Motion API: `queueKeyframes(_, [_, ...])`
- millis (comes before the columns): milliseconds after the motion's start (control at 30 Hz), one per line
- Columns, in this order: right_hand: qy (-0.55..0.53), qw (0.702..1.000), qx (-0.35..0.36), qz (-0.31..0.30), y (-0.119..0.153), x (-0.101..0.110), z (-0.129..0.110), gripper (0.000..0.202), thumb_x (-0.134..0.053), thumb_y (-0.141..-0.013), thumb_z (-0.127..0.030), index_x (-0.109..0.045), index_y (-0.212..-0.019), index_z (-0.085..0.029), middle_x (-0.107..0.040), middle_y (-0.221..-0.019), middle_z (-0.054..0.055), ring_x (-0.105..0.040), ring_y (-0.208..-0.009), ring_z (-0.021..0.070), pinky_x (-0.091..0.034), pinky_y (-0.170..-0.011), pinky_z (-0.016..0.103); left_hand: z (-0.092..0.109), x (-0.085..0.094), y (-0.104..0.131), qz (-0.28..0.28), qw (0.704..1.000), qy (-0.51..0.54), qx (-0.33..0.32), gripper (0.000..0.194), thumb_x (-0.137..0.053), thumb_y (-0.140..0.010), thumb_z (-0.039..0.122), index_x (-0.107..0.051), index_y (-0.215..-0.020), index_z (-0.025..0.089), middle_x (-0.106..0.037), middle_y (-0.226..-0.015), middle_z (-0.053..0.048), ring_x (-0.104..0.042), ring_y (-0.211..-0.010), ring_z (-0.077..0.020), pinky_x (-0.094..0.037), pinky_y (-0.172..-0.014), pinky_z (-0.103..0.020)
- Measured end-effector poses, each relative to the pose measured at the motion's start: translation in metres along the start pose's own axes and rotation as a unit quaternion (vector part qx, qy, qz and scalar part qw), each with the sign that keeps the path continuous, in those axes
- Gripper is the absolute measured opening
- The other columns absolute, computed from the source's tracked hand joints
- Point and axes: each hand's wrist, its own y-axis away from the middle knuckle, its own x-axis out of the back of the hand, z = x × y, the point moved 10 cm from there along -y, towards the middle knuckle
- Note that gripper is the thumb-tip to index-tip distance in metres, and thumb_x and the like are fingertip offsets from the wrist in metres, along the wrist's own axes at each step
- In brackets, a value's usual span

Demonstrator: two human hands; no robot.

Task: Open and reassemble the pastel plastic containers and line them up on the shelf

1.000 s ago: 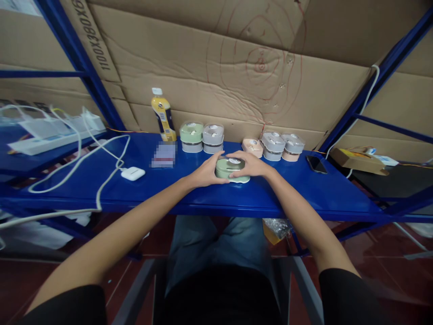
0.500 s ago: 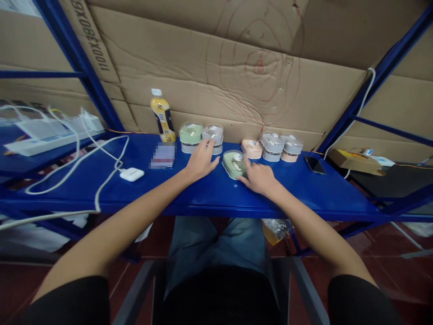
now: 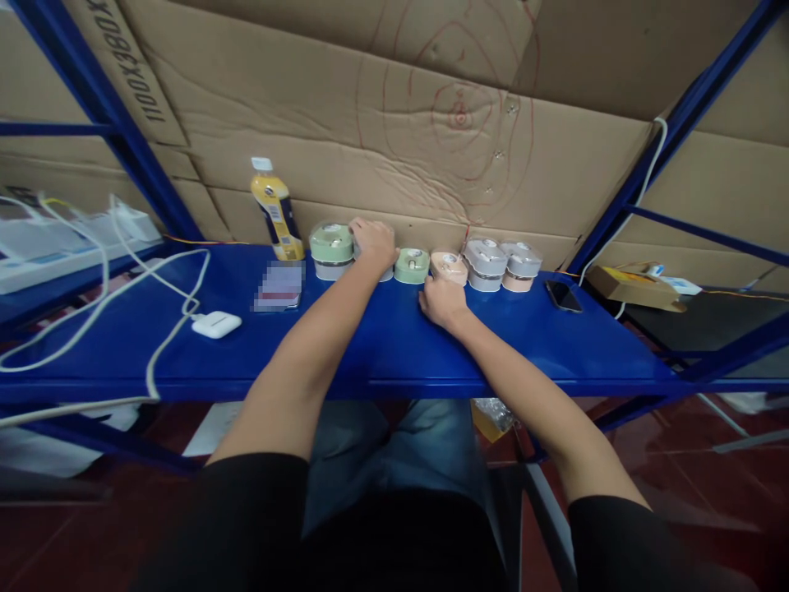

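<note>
My left hand (image 3: 375, 244) is wrapped over the grey-lidded container (image 3: 387, 270) in the back row and covers most of it. Just right of that hand sits a single green container (image 3: 412, 265). A low pink container (image 3: 449, 265) comes after it, and my right hand (image 3: 445, 302), fingers curled in, is against its front edge with nothing visible in it. Left of my left hand, a green container (image 3: 331, 242) rests on a grey one. Two more stacks stand at the right: grey containers (image 3: 486, 256) and a grey one on pink (image 3: 521, 260).
On the blue table (image 3: 382, 353) are a yellow bottle (image 3: 277, 210), a blurred flat item (image 3: 279, 286), a white case (image 3: 215, 324) with cables beside it, and a phone (image 3: 563, 296). Cardboard (image 3: 296, 107) rises behind. An open box (image 3: 634, 288) lies at the right.
The single green container has moved back into the row, between the grey stack and the pink container. My left hand has shifted over the grey one; my right hand has let go of the green one.
</note>
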Motion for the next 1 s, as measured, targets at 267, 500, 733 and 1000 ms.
queueKeyframes(267, [-0.016, 1.000, -0.002, -0.007, 0.000, -0.001, 0.001, 0.044, -0.051, -0.108, -0.039, -0.068, -0.136, -0.010, -0.075, -0.134, 0.027, -0.074, -0.122, 0.0400, -0.061, -0.100, 0.049, -0.001, 0.002, -0.001, 0.042, 0.998, 0.027, 0.027, 0.080, -0.069, -0.095, 0.056, -0.051, -0.151, 0.001, -0.051, -0.155, -0.039, -0.042, -0.140, -0.0532, -0.029, -0.111, -0.068])
queueKeyframes(500, [-0.049, 0.998, -0.028, -0.009, 0.002, 0.000, 0.011, 0.044, -0.056, -0.108, -0.045, -0.069, -0.136, -0.015, -0.076, -0.135, 0.024, -0.073, -0.126, 0.0381, -0.060, -0.104, 0.047, 0.004, 0.019, 0.012, 0.034, 0.999, 0.019, 0.008, 0.087, -0.090, -0.081, 0.040, -0.048, -0.150, 0.007, -0.052, -0.152, -0.036, -0.048, -0.138, -0.0502, -0.037, -0.112, -0.060])
queueKeyframes(733, [-0.149, 0.982, -0.084, 0.079, 0.000, 0.023, 0.057, 0.051, -0.057, -0.104, -0.046, -0.067, -0.142, -0.015, -0.076, -0.133, 0.023, -0.072, -0.126, 0.0406, -0.058, -0.106, 0.052, 0.016, 0.052, 0.052, 0.054, 0.987, 0.092, -0.121, 0.094, -0.087, -0.085, 0.050, -0.040, -0.156, 0.010, -0.046, -0.155, -0.031, -0.038, -0.146, -0.0550, -0.032, -0.119, -0.067])
queueKeyframes(1000, [-0.362, 0.908, 0.197, 0.080, 0.014, 0.036, 0.041, 0.112, -0.094, -0.068, -0.063, -0.049, -0.162, -0.020, -0.051, -0.168, 0.020, -0.053, -0.153, 0.0380, -0.048, -0.124, 0.053, 0.027, 0.028, 0.149, -0.043, 0.890, 0.254, -0.377, 0.118, -0.092, -0.071, 0.044, -0.028, -0.166, 0.018, -0.051, -0.156, -0.023, -0.050, -0.144, -0.0493, -0.043, -0.121, -0.064])
